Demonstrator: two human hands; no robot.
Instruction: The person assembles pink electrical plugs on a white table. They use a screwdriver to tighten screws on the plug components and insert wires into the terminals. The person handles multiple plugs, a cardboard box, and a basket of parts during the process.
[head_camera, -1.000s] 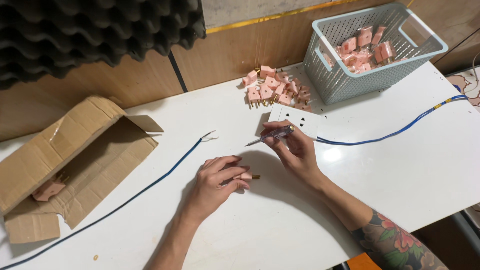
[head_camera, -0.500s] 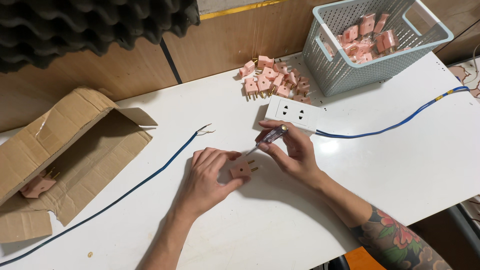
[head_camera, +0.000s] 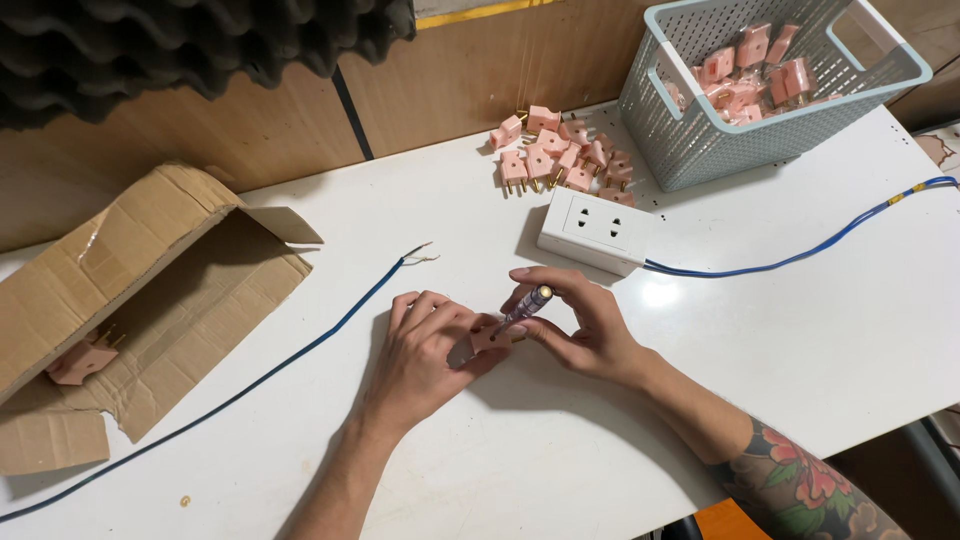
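Observation:
My left hand (head_camera: 428, 345) pins a small pink plug (head_camera: 490, 338) against the white table (head_camera: 700, 360) near the middle. A small screwdriver (head_camera: 527, 307) with a translucent purple handle is gripped in my right hand (head_camera: 580, 325), its tip down on the plug. Both hands touch each other over the plug, which is mostly hidden by fingers. Just beyond them lies a white socket block (head_camera: 592, 228) with a blue cable (head_camera: 800, 252) running off to the right.
A heap of pink plugs (head_camera: 560, 158) lies by the wall; a grey-blue basket (head_camera: 770, 85) holds more. A second blue cable (head_camera: 290, 355) with bare ends runs left. An open cardboard box (head_camera: 130, 300) with one pink plug (head_camera: 80, 360) lies at left.
My hands came together at the table's middle. The left hand brought the pink plug up to the right hand, and the screwdriver tip now rests on the plug.

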